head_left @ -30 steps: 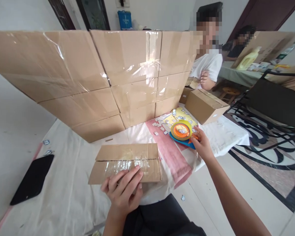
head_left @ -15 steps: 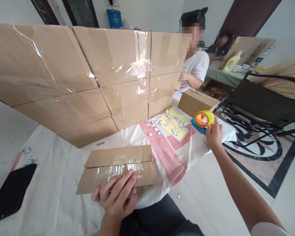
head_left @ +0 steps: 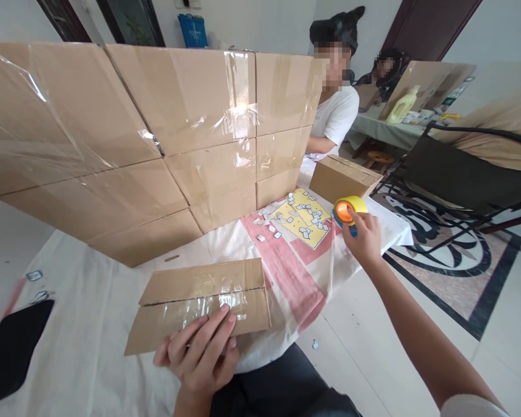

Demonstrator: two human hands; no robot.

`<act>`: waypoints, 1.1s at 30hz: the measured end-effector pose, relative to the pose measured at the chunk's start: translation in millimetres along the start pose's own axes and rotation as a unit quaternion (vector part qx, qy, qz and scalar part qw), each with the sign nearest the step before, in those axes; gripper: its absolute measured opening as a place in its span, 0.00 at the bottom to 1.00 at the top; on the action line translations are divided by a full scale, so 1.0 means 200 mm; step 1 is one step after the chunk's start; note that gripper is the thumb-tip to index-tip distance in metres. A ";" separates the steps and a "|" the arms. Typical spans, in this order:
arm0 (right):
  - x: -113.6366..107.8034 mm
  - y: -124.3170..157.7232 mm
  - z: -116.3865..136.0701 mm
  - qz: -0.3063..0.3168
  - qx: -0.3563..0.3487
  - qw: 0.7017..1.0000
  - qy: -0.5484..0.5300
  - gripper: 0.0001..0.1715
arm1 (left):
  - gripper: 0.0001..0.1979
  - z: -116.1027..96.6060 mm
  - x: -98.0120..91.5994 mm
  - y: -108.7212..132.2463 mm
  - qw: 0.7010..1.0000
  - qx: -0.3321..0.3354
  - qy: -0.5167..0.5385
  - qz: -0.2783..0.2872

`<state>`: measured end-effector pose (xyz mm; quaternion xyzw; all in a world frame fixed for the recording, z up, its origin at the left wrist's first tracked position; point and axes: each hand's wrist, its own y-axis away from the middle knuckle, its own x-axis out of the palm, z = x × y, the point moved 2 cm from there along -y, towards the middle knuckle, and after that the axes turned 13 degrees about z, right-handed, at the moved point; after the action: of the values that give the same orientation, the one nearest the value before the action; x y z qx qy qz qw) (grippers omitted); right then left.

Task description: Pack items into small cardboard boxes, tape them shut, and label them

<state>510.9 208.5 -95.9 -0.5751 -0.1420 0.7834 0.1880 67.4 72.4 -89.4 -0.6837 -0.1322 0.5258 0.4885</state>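
Tape roll (head_left: pixel 358 202) (yellow, orange core, blue bit below) is in R hand (head_left: pixel 364 238), fingers closed round its near side. It's up by the R edge of the cloth-covered table (head_left: pixel 87 336), just in front of a brown box (head_left: pixel 339 179); can't tell if it touches the cloth. Small carton (head_left: pixel 200 282), taped on top, sits at table's near edge, approx. mid. L hand (head_left: pixel 200 354) grasps carton's near side: fingers spread on top, thumb lower. Betw. carton & tape roll: pink stripe (head_left: pixel 286 278) on the cloth, yellow sheets (head_left: pixel 297 209) farther back w/ white paper bits (head_left: pixel 304 233) strewn on 'em. Beyond carton, wall of taped boxes (head_left: pixel 212 98) stands upright along far side. Black slab (head_left: pixel 19 350) at table's L edge, partly cut off. Past far R corner: co-worker (head_left: pixel 337 119), white tee, hands hidden. Black chair (head_left: pixel 477 168) on floor, off R edge.
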 end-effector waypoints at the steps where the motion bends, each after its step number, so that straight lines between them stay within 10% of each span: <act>1: 0.02 -0.02 0.05 0.027 -0.019 0.999 -0.021 0.19 | 0.14 0.00 0.00 0.00 1.000 0.001 -0.001 -0.001; 8: 0.19 -0.17 0.32 0.326 -0.030 0.944 0.038 0.14 | 0.11 -0.02 -0.01 -0.03 1.000 -0.020 -0.011 -0.013; 33: 0.31 -0.13 0.29 0.339 0.010 0.940 -0.023 0.11 | 0.09 -0.06 -0.01 -0.03 0.999 -0.030 -0.008 -0.009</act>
<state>442.8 259.7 -120.1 -0.5688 0.0651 0.8153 -0.0867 78.1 68.2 -82.7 -0.6925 -0.1581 0.5229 0.4711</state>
